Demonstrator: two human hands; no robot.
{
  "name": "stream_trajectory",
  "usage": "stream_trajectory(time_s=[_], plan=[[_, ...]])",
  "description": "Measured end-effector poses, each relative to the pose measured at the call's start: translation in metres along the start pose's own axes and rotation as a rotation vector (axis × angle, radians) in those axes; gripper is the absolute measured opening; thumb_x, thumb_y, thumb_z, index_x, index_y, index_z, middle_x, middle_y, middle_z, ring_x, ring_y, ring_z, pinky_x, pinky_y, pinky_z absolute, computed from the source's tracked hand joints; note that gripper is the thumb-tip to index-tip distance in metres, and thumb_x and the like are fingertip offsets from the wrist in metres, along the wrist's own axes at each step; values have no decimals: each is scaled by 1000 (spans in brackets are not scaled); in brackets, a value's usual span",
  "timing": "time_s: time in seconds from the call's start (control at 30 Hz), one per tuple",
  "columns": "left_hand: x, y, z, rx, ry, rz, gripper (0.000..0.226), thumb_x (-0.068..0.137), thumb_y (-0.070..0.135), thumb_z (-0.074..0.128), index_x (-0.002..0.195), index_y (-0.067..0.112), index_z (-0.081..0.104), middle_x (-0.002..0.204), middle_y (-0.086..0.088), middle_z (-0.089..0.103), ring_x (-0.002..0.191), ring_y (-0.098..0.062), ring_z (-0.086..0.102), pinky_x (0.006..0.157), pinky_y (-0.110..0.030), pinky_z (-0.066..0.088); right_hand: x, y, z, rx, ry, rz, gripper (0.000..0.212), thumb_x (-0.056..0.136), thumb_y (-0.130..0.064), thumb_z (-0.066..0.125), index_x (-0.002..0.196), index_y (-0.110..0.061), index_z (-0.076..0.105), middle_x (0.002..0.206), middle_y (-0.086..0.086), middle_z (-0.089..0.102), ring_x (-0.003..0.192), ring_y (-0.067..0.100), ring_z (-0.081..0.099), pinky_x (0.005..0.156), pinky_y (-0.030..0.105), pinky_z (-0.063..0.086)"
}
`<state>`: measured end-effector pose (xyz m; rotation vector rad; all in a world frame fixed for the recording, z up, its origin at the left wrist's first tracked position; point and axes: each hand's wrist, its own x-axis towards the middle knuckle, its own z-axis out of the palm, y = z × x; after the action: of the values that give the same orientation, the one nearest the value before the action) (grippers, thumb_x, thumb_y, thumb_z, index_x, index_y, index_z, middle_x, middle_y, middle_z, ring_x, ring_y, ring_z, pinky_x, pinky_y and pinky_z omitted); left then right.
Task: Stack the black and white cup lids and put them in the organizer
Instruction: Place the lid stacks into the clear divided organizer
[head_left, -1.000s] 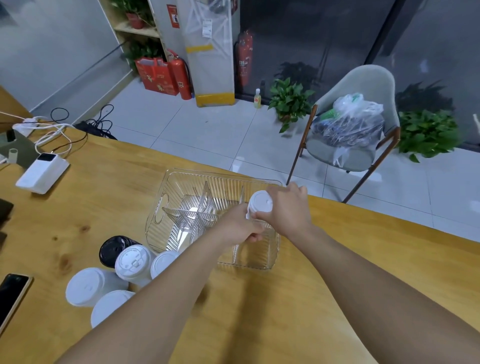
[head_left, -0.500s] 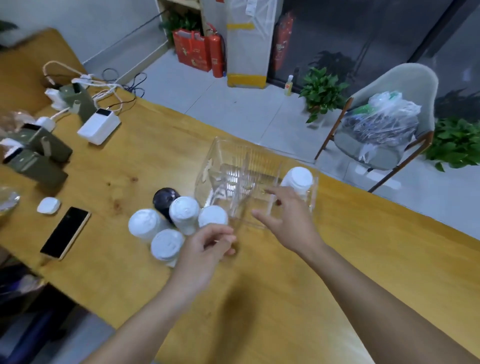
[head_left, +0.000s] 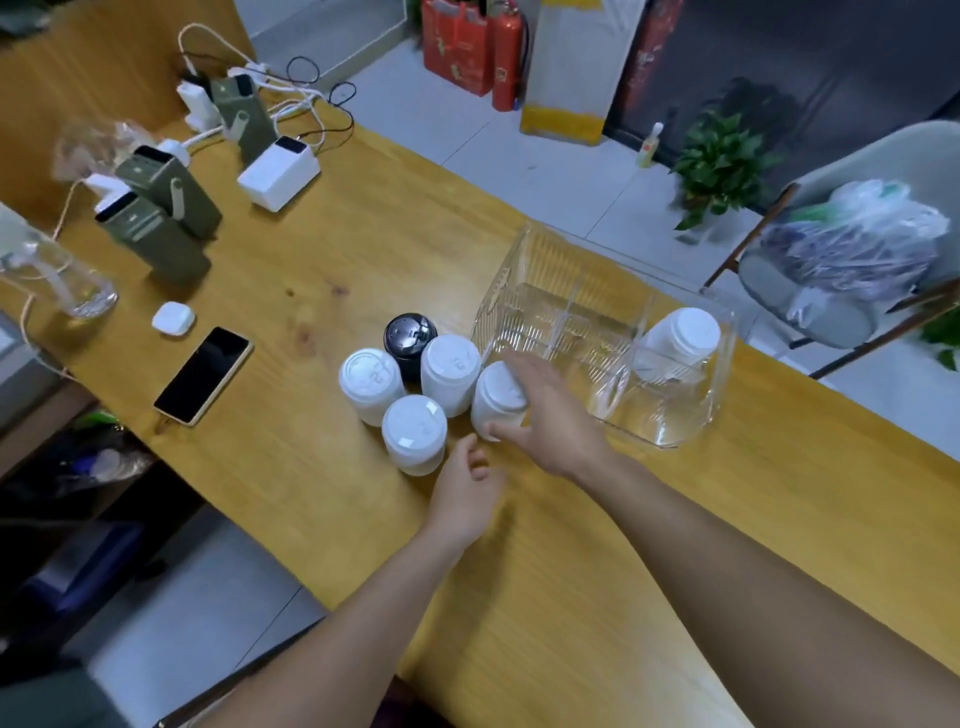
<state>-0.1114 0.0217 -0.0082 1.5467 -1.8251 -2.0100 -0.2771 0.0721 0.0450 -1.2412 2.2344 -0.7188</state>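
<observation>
Your right hand (head_left: 545, 415) wraps thumb and fingers around a white stack of cup lids (head_left: 496, 397), standing just beside the near left corner of the clear ribbed plastic organizer (head_left: 519, 280). Your left hand (head_left: 465, 491) hovers over the wooden table (head_left: 675, 545), fingers loosely curled, holding nothing. Three more white lid stacks (head_left: 449, 371) and one black lid stack (head_left: 409, 338) cluster left of the held one. Another white stack (head_left: 680, 340) lies tilted in the organizer's right compartment. A black phone (head_left: 202, 374) lies well to the left.
</observation>
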Motion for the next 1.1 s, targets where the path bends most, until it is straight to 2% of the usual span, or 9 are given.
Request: stream_trajectory(time_s=[0.17,0.33,0.53,0.67,0.77,0.87,0.9,1.0,1.1], plan=[[21,-4,2,-29,48,-37,64,105,15,67,163,28,41,150,7,57,132,-11,60,104,-30,47,10,-5,15,-41,24,-60,82,89,-38,84,159,-18,46,160,2,47,147,21,43,121,35,37],[34,-5,7,-90,115,-62,71,97,-5,52,160,27,48,141,6,65,131,-7,61,104,-24,47,-13,5,15,73,88,3,75,88,-29,86,153,-24,48,149,-6,49,132,6,45,107,23,36],[27,4,6,-128,23,-119,77,95,-9,54,159,33,51,145,12,60,136,-9,54,120,-40,48,-41,19,11,226,134,125,75,86,-30,89,149,-33,48,144,-11,50,125,3,50,102,23,42],[24,9,6,-185,13,-113,80,90,-15,57,154,33,52,147,6,61,128,-6,59,112,-42,55,-55,27,7,263,179,171,74,83,-32,90,146,-33,50,141,-12,54,124,6,54,104,34,49],[16,14,8,-181,-32,-114,77,90,-17,60,147,35,56,141,7,67,128,-11,62,106,-43,59,-69,27,2,283,199,206,76,84,-35,89,149,-32,49,143,-12,53,125,3,52,105,30,48],[2,28,5,-110,-46,-48,73,93,-14,60,148,34,58,136,11,68,123,-13,63,79,-26,55,-81,23,-12,293,244,213,77,85,-33,89,150,-33,48,144,-12,52,126,3,52,103,27,47],[-1,32,5,-95,-50,-25,72,93,-14,60,147,34,60,135,11,68,120,-12,63,75,-22,52,-84,20,-19,284,253,203,77,85,-33,89,151,-33,48,144,-13,52,126,3,52,103,23,44],[-7,54,5,-48,-79,81,69,94,-9,62,144,38,65,134,14,72,116,-11,64,82,-22,51,-90,12,-47,247,305,169,77,85,-32,90,151,-32,49,142,-15,51,128,-4,49,100,7,36],[-1,92,14,-34,-121,192,61,99,-1,62,137,46,71,126,17,76,100,-5,66,87,-26,54,-82,10,-85,221,412,153,78,84,-26,92,150,-28,51,144,-14,51,131,-1,48,101,1,31]])
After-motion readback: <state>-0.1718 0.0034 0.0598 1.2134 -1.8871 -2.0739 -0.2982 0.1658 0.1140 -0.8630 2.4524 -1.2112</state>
